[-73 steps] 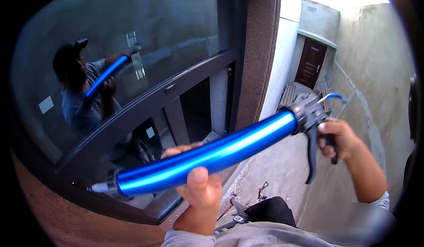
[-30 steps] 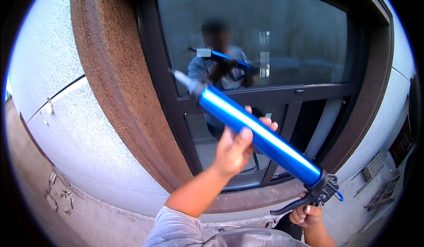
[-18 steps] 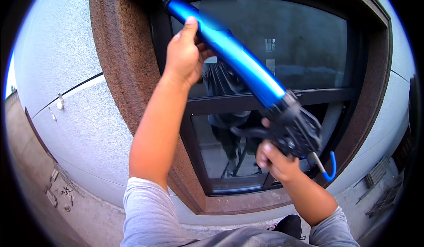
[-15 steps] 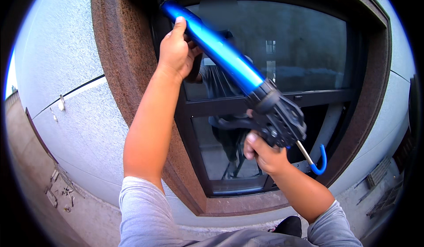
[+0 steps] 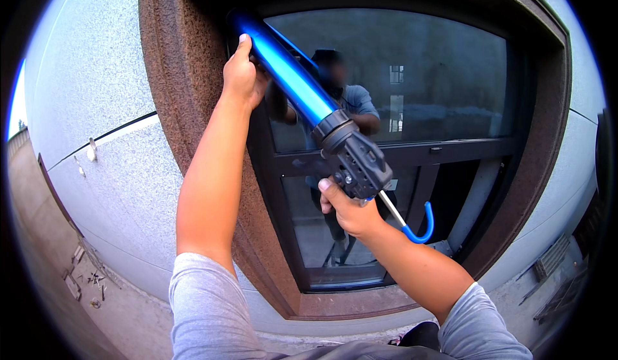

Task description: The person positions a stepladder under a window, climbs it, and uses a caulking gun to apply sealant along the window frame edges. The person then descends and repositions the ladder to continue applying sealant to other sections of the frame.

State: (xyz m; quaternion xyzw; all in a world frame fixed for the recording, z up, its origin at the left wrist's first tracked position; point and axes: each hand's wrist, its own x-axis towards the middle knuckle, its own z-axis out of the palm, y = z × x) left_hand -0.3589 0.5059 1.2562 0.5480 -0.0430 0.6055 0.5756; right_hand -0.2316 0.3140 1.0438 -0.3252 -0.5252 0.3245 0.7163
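Dark-framed window in rough brown surround; pale grey wall; daylight; concrete ground.

My one head view faces the window close up, tilted upward, both my forearms rising into it.

Left sleeve: short, light grey knit, ending just above the elbow, hem lying smooth
Right sleeve: same light grey fabric, short, with soft folds near the hem
Forearms: bare from sleeve hem to wrist, no watch or band
Hands: left hand and right hand bare, no gloves or rings visible
Lower garment: dark grey fabric along the lower edge
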